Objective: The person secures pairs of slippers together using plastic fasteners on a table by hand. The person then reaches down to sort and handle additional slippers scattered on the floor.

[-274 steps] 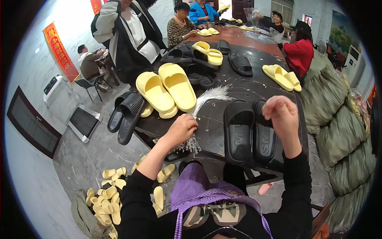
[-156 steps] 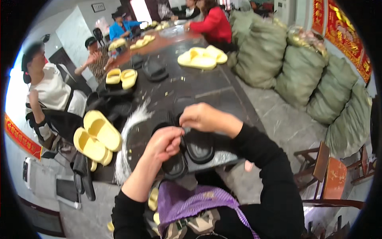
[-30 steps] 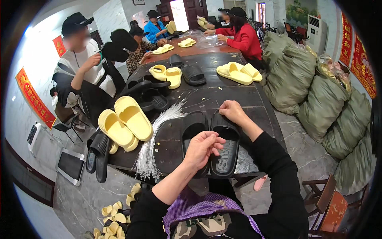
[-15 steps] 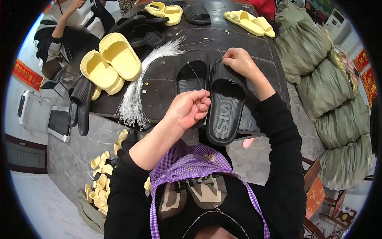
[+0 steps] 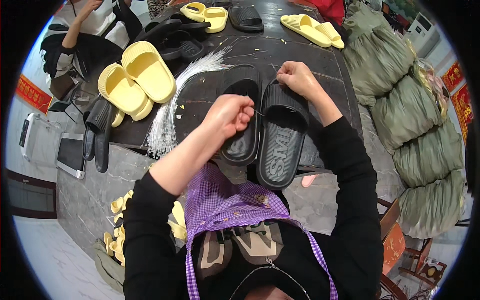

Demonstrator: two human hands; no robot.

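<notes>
Two black slide slippers lie side by side at the table's near edge: a left slipper [image 5: 242,150] and a right slipper [image 5: 281,152], soles down, straps toward the far side. My left hand [image 5: 231,116] is closed in a pinch over the left slipper, partly covering it. A thin strand [image 5: 257,112] runs from its fingertips toward the right slipper's strap. My right hand [image 5: 298,78] is pinched at the far end of the right slipper, by its strap. What those fingers hold is too small to make out.
A bundle of white plastic strands [image 5: 172,120] lies left on the dark table [image 5: 200,107]. Yellow slippers [image 5: 135,80] and black slippers [image 5: 97,132] sit beyond it, with more at the far side. Grey-green sacks [image 5: 400,115] are stacked right. Another person [image 5: 95,30] is at far left.
My left hand has moved left and up, away from the right slipper and over the left one. My right hand has hardly moved. The right slipper has shifted slightly toward me.
</notes>
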